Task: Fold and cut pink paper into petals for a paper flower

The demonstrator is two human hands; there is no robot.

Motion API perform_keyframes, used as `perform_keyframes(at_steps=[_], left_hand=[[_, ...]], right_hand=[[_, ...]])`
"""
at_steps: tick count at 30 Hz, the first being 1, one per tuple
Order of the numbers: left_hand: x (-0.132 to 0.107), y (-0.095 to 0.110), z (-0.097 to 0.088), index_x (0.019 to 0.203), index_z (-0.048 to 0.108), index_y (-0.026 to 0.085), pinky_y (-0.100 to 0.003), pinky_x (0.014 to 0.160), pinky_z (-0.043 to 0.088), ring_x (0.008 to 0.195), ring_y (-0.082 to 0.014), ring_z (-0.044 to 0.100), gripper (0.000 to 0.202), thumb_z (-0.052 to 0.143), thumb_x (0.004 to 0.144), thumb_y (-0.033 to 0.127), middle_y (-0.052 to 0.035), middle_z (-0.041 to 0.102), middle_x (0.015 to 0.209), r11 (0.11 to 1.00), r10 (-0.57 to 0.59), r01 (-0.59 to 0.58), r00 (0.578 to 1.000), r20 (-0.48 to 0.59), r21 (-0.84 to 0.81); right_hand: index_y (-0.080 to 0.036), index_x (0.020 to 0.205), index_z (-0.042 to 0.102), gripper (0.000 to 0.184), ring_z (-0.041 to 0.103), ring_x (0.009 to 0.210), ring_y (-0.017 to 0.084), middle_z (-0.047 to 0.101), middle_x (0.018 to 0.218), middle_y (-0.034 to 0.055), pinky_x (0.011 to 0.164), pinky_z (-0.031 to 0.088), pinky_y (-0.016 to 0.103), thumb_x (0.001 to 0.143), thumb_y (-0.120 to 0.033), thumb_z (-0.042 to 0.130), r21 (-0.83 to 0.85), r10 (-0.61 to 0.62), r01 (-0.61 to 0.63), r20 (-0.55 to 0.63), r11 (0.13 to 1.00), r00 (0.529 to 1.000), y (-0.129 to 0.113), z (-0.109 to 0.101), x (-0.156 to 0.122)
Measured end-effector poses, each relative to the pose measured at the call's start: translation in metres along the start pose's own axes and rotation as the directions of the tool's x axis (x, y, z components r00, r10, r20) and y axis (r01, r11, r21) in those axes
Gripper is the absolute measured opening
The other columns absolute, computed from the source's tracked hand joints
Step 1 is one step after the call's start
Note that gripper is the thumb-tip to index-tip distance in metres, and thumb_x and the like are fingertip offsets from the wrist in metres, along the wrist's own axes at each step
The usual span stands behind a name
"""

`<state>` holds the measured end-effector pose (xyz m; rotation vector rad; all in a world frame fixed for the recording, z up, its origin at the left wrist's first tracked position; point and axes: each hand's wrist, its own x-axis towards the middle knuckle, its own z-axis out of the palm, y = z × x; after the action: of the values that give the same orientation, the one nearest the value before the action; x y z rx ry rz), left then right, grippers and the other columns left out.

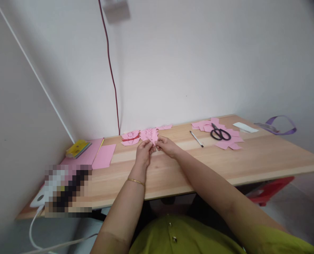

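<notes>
Both hands meet at the middle of the table over a pink paper cutout [149,134] with jagged edges and darker marks on it. My left hand [144,152], with a gold bangle at the wrist, pinches the paper's lower edge. From the right, my right hand [167,146] grips the same edge, its fingertips close to the left ones. Just left of the cutout lies another pink paper piece [130,141] crossed by a red strip. A further pink scrap [164,127] rests behind, against the wall.
Black-handled scissors [220,134] lie on pink paper scraps [229,144] at right, near a pen [196,138], a white strip [245,127] and a purple band [281,130]. Leftward are pink sheets [105,156], a yellow pencil [98,152] and a yellow pad [77,148]. A cord [108,53] hangs down the wall.
</notes>
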<state>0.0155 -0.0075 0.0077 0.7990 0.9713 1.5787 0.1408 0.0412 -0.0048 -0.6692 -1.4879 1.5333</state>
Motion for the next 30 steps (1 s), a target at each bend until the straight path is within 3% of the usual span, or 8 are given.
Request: perform_keyframes(at_steps=[15,21,24,30], left_hand=[[0.0046,-0.0049,-0.0031,0.071,0.052,0.016,-0.020,0.053,0.042,0.055,-0.0089,0.055,0.027,0.073,0.058,0.026,0.0024,0.057,0.060,0.989,0.110,-0.103,0.992,-0.058,0.109],[0.0054,-0.0070,-0.0039,0.079,0.060,0.014,-0.021,0.056,0.043,0.061,-0.0088,0.055,0.029,0.075,0.057,0.024,-0.0009,0.062,0.071,0.985,0.129,-0.133,0.991,0.045,0.111],[0.0063,-0.0081,-0.0042,0.076,0.062,0.013,-0.021,0.056,0.042,0.060,-0.0085,0.054,0.025,0.075,0.056,0.023,-0.0008,0.062,0.069,0.984,0.133,-0.134,0.991,0.020,0.121],[0.0077,-0.0084,-0.0040,0.072,0.060,0.014,-0.020,0.052,0.040,0.057,-0.0085,0.053,0.023,0.073,0.054,0.021,0.0004,0.060,0.065,0.986,0.117,-0.116,0.993,-0.006,0.121]], right_hand=[[-0.017,0.085,0.053,0.026,0.041,0.054,0.008,0.051,0.063,-0.0041,0.053,0.032,0.022,0.072,-0.036,0.064,-0.087,-0.067,0.068,0.009,0.994,0.998,0.0002,0.0012,-0.0017],[-0.016,0.089,0.055,0.025,0.047,0.064,0.009,0.055,0.073,-0.0023,0.059,0.036,0.022,0.073,-0.033,0.063,-0.088,-0.117,0.116,0.000,0.989,0.993,-0.0015,0.0028,-0.0011],[-0.016,0.091,0.056,0.026,0.049,0.069,0.010,0.057,0.076,-0.0011,0.063,0.038,0.022,0.073,-0.032,0.063,-0.079,-0.135,0.136,0.014,0.988,0.991,-0.0002,0.0029,-0.0005],[-0.017,0.089,0.055,0.026,0.043,0.059,0.008,0.055,0.069,-0.0025,0.056,0.034,0.021,0.073,-0.035,0.064,-0.077,-0.079,0.081,0.026,0.994,0.997,0.0033,0.0018,0.0003]])
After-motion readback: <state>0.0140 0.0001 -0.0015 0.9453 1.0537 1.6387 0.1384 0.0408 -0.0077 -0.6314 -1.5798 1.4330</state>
